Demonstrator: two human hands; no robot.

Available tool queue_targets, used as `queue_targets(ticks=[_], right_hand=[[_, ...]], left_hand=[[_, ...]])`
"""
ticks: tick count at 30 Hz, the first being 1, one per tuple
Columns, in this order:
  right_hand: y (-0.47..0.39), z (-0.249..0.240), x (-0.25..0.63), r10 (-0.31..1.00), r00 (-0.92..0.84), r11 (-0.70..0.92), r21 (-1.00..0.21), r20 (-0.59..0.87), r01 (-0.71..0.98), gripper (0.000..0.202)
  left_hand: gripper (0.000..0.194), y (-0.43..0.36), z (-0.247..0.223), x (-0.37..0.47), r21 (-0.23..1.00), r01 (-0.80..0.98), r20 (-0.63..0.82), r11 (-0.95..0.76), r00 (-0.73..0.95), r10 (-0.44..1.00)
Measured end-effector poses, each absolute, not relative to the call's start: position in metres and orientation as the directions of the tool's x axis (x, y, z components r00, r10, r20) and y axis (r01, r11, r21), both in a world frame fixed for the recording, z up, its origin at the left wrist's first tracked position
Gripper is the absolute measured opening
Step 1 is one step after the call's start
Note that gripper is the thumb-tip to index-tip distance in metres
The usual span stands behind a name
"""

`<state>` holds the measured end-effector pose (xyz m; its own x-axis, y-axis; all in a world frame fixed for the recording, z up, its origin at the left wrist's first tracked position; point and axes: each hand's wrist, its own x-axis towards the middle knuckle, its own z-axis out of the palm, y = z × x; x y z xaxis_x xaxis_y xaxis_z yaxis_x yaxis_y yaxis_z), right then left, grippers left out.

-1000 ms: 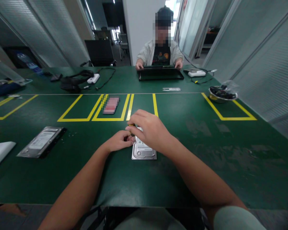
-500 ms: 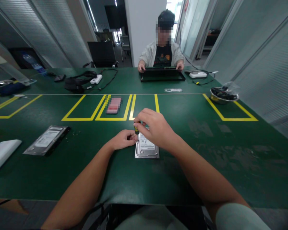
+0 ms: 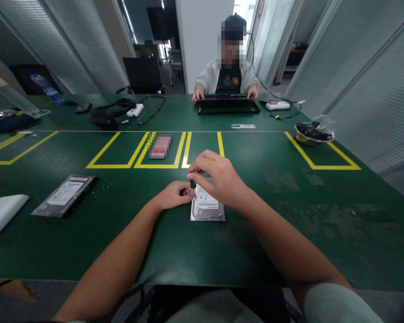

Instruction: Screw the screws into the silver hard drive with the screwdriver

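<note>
A silver hard drive with a white label lies flat on the green table in front of me. My right hand is above its far part, closed around the dark handle of a screwdriver. The screwdriver points down at the drive's left edge; its tip is hidden by fingers. Against that same edge sits my left hand, fingers curled and pinched close to the screwdriver tip. Whatever they pinch cannot be made out. The drive's far end is covered by my right hand.
To the left lie a second hard drive, small scattered bits and a white object. Yellow tape frames a pixelated pink item. A metal bowl stands at the right. Opposite, a person holds a black frame.
The screwdriver handle has turned slightly in my right hand and sits a little differently. The drive and both hands appear shifted very slightly right; otherwise they keep their places.
</note>
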<state>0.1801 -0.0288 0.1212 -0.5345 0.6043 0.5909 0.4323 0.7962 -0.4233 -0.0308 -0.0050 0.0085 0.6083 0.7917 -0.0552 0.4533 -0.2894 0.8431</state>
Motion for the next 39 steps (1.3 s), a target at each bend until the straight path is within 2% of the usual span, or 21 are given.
queue_targets(ticks=[6, 11, 18, 25, 32, 39], right_hand=[[-0.031, 0.123, 0.184, 0.598, -0.561, 0.801, -0.408, 0.573, 0.438, 0.010], [-0.034, 0.123, 0.183, 0.610, -0.540, 0.791, -0.405, 0.580, 0.459, 0.013], [-0.036, 0.115, 0.179, 0.540, -0.540, 0.839, -0.364, 0.645, 0.405, 0.016], [-0.034, 0.114, 0.180, 0.565, -0.531, 0.823, -0.391, 0.631, 0.412, 0.011], [-0.032, 0.112, 0.178, 0.567, -0.465, 0.815, -0.378, 0.680, 0.440, 0.012], [-0.031, 0.112, 0.178, 0.522, -0.501, 0.847, -0.355, 0.690, 0.395, 0.013]], left_hand=[[0.017, -0.004, 0.009, -0.030, 0.847, 0.453, -0.065, -0.278, 0.607, 0.792], [0.023, -0.006, 0.017, -0.028, 0.803, 0.520, -0.082, -0.292, 0.581, 0.810], [0.027, -0.007, 0.021, -0.029, 0.776, 0.539, -0.063, -0.327, 0.583, 0.810], [0.022, -0.002, 0.011, -0.031, 0.821, 0.487, -0.070, -0.299, 0.605, 0.793], [0.018, -0.002, 0.012, -0.031, 0.846, 0.454, -0.072, -0.281, 0.619, 0.782], [0.018, -0.003, 0.011, -0.032, 0.862, 0.436, -0.086, -0.257, 0.627, 0.774]])
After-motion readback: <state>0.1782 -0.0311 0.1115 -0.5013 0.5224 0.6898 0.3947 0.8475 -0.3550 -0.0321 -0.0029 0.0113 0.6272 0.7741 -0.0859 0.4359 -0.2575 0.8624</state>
